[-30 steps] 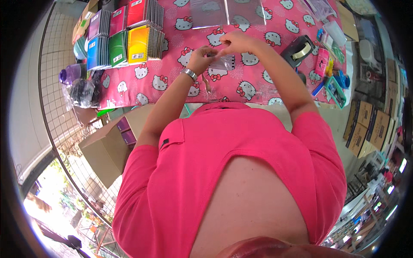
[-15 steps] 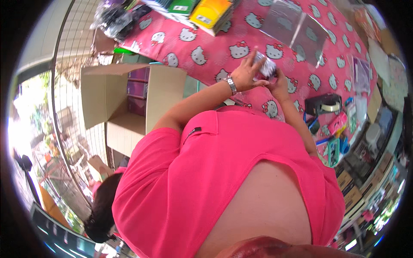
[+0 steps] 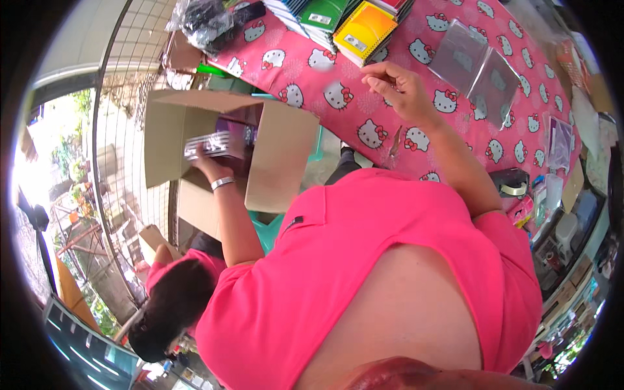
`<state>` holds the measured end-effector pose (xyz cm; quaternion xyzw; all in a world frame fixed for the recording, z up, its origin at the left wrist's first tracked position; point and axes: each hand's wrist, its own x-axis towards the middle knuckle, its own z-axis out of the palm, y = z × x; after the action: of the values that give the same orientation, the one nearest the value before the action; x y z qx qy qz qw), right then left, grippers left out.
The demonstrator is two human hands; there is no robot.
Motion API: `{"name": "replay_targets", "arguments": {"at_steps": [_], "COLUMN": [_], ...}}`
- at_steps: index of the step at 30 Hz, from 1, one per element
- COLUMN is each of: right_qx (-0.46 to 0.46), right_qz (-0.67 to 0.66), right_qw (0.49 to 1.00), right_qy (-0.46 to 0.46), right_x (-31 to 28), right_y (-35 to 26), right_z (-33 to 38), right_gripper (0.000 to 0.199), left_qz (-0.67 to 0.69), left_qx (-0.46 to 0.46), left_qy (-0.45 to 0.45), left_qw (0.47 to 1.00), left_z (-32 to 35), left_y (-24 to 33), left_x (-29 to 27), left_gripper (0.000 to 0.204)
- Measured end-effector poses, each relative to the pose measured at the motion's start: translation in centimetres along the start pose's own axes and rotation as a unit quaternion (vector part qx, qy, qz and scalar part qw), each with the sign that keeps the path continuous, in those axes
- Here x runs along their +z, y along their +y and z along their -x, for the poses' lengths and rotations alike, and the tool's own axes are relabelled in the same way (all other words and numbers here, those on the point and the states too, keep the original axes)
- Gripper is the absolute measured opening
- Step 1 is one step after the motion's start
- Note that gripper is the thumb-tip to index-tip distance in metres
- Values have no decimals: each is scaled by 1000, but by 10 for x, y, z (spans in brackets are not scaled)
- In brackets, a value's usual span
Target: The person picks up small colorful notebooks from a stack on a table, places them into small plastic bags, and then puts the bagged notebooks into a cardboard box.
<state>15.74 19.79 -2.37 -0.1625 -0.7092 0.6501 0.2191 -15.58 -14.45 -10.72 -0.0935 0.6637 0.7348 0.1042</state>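
My left hand (image 3: 209, 166) is at the mouth of an open cardboard box (image 3: 281, 156), closed on a small striped pack (image 3: 209, 144). The pack is dark and white and blurred by motion, so its exact kind does not show. Inside the box, behind the pack, are purple packs (image 3: 235, 132), partly hidden by the box's flaps. Over the pink tablecloth (image 3: 344, 123), my right hand (image 3: 404, 94) has its fingers loosely bent and apart, with nothing visible in them. Just beyond its fingertips lies a stack of spiral notebooks with a yellow one (image 3: 365, 29) on top.
Green notebooks (image 3: 323, 14) and a bundle in clear plastic (image 3: 201, 25) lie at the table's far left. Clear plastic sleeves (image 3: 484, 68) are spread to the right, with a tape dispenser (image 3: 510, 183) nearer. Another person (image 3: 175, 299) in pink is at the lower left.
My left hand has swung left from above the table to the box, carrying the pack. My right hand has let go of it and moved slightly up. The view has shifted.
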Motion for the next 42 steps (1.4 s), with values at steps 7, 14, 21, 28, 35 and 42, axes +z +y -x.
{"name": "replay_targets", "arguments": {"at_steps": [7,14,21,28,35,42], "right_qx": [68,49,-57,176,220,128], "right_qz": [95,141,254,541,569,349], "right_qw": [991,980,950,774,758,876], "right_qy": [63,134,174,278,232,308], "right_x": [-20,-48,-93,-130,-118,-146], "right_y": [29,36,31,95,78,86], "right_z": [-27,-55,-155,-268,-284,-305], "right_gripper": [20,21,21,41,59,58], "left_qz": [-213,-244,-264,-312,-158,-226], "left_qx": [-375,-320,-243,35,560,260], "left_qy": [-120,-113,-50,145,166,-503], "left_qw": [894,909,932,938,796,793], "left_z": [-70,-55,-66,-88,-14,-64], "left_y": [-129,-126,-109,-6,229,171], "left_x": [15,38,34,31,198,472], "left_gripper": [41,41,43,46,42,24]}}
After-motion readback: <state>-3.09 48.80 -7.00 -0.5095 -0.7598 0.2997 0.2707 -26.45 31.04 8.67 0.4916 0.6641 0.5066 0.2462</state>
